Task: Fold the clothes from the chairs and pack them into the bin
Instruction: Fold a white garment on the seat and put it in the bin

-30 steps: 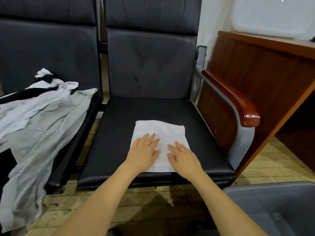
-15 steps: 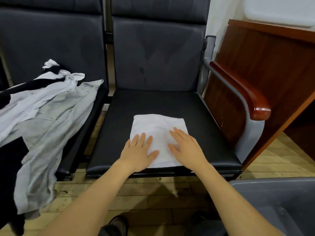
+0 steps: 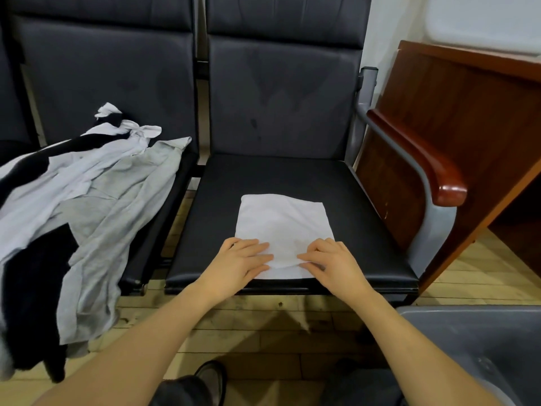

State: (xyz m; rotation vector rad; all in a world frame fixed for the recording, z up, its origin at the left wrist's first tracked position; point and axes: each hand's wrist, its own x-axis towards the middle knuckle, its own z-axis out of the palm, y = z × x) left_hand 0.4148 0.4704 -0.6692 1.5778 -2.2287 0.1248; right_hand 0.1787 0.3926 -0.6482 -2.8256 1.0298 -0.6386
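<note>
A white folded cloth (image 3: 282,230) lies flat on the seat of the right chair (image 3: 287,183), close to the front edge, and this place seems chosen because the seat gives a firm flat surface for folding and is near to the person. Both hands are at the near end of the cloth. The left hand (image 3: 243,260) has its fingers bent and turned inward on the left near corner, and the right hand (image 3: 329,260) does the same on the right near corner; the fabric between them is a little raised and wrinkled, so I judge that both hands pinch the near edge, probably to lift it for one more fold or to pick the cloth up. How firm the hold is, I cannot tell. On the left chair (image 3: 158,200) waits a loose pile of clothes (image 3: 87,206), white, grey and black, which hangs over the front edge toward the wooden floor (image 3: 263,326); these are not yet folded. The grey bin (image 3: 474,341) stands at the lower right, just beside the person, so a folded piece travels only a short way. The part of the bin that is visible shows no clothes inside, but most of it is out of the view.
</note>
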